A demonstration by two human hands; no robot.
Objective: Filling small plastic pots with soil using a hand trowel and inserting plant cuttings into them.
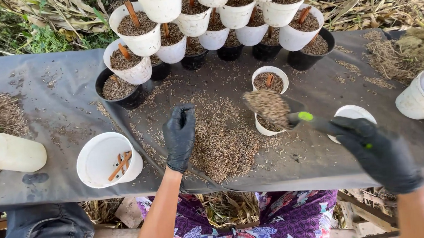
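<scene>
While the right hand (381,154), black-gloved, is closed round the handle of a dark scoop with a green mark (291,112), the loaded blade of husk mix hangs directly over the small white plastic pot with a brown stick in it (269,100). Scoop's long axis runs from the grip up-left toward that pot, blade end farthest from the wrist. Left hand (179,136), also black-gloved, lies flat, fingers loosely spread, holding nothing, on the heap of brown husk (223,138) just left of the pot. Right hand is nearer the pot's handle side. Beyond the pot: stacked white and black filled pots (204,15). Well left of it: empty white tub with sticks (106,158).
</scene>
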